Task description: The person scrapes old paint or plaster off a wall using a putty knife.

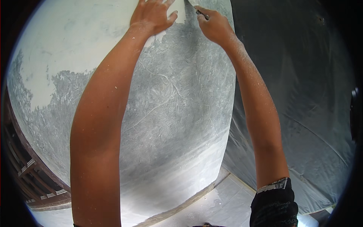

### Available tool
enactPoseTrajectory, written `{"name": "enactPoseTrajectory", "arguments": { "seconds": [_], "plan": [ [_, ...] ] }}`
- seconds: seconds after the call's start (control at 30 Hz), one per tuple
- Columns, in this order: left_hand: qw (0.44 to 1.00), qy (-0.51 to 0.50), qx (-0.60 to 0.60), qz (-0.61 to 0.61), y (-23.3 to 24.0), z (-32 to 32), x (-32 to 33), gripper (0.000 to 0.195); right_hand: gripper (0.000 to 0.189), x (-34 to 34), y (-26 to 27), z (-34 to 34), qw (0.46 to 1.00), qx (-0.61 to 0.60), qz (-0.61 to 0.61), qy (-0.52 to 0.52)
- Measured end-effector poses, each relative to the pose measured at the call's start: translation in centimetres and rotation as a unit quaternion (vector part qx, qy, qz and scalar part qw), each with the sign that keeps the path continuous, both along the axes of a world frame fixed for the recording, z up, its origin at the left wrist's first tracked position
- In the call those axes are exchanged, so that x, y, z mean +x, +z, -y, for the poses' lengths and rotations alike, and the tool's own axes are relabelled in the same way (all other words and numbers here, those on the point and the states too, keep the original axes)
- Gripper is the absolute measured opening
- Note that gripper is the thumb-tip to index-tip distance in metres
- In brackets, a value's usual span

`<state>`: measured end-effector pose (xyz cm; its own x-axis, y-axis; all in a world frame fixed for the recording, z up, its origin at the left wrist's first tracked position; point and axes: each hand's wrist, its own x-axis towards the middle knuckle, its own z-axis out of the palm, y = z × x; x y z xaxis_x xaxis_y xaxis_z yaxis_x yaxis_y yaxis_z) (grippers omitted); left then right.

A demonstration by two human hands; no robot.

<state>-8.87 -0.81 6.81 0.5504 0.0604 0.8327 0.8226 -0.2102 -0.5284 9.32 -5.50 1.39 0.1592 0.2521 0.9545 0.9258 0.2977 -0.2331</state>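
Observation:
A grey plastered wall [170, 113] with cracks stands before me, its upper left covered by a whitish coat [79, 37]. My left hand [153, 14] lies against the wall at the top, palm down on the edge of the white coat, fingers spread and their tips partly cut off by the picture's rim. To its right, my right hand [214, 24] grips the dark handle of a putty knife [202, 14]. The blade points up and left at the wall, and its far end is out of view. White dust clings to both hands and forearms.
Dark plastic sheeting [289, 99] hangs right of the wall's edge. A brown wooden frame with bars [37, 181] stands at lower left. Below are pale floor tiles [224, 201] and a brownish strip [181, 207] along the wall's foot.

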Motion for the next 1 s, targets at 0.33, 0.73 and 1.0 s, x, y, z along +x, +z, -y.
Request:
{"name": "enactPoseTrajectory", "arguments": {
  "seconds": [0.33, 0.73, 1.0],
  "plan": [
    [1.0, 0.014, -0.003, 0.015, 0.3, -0.7, 0.4, 0.061, 0.037, 0.6, 0.6, -0.1, 0.999, 0.013, 0.032, -0.005],
    [0.999, -0.019, 0.014, 0.032, -0.4, -0.3, 0.6, 0.059, 0.039, 1.0, 0.1, -0.7, 0.998, 0.047, 0.046, -0.001],
    [0.999, -0.017, 0.023, 0.028, -0.2, -0.6, 0.7, 0.058, 0.04, 0.2, -0.6, 0.7, 0.998, 0.033, 0.046, -0.019]
  ]
}}
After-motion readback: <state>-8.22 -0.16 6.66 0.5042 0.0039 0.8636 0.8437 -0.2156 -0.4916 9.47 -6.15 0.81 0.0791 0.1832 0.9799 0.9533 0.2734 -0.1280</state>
